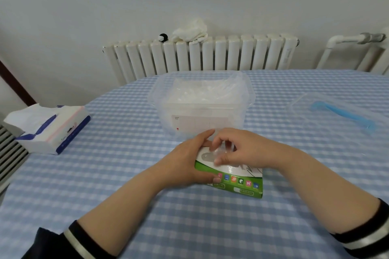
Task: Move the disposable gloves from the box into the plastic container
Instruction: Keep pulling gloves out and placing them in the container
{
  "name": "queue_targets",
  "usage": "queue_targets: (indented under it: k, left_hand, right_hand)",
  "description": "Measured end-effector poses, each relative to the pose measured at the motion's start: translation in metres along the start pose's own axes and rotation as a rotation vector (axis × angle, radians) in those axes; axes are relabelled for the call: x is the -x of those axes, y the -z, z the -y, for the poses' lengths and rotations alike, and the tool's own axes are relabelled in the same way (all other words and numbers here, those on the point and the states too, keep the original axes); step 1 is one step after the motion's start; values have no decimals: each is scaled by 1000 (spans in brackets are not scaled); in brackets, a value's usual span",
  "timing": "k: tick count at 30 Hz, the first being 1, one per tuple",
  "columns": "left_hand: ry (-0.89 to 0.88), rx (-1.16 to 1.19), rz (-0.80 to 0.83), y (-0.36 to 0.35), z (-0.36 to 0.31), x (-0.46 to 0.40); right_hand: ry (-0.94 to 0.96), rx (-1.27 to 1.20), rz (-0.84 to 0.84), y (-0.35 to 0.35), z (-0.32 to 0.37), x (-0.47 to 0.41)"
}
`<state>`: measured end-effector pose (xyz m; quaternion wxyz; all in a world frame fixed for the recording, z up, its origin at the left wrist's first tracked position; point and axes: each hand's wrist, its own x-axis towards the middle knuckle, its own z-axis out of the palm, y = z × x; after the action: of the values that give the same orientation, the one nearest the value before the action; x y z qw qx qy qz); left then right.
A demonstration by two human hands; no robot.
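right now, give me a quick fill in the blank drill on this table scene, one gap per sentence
1. The left hand steadies the green glove box while the right hand pinches a clear ____ at its opening.
2. The container stands ____ the box, farther from the person.
3. The container's lid lies on the table with a ____ handle.
4. The tissue pack lies to the person's ____.

Missing words: glove; behind; blue; left
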<state>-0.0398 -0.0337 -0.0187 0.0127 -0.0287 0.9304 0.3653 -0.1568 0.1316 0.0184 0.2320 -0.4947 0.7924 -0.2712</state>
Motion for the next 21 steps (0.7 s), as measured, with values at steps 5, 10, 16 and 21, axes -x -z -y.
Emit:
queue_targets:
  k: [5,10,16,21]
  left_hand:
    - [-11,-25,8,3,-3,0]
    - [22,-39,-2,3,-8,2]
    - [-1,-56,34,7,-6,5]
    - [-58,265,-34,28,-19,6]
  right_hand:
    - [71,-167,-146,-4,4,0]
    - [234,-1005,-379,10,25,7]
    - [355,-1059,-648,35,38,18]
    - [318,-838,-717,45,38,24]
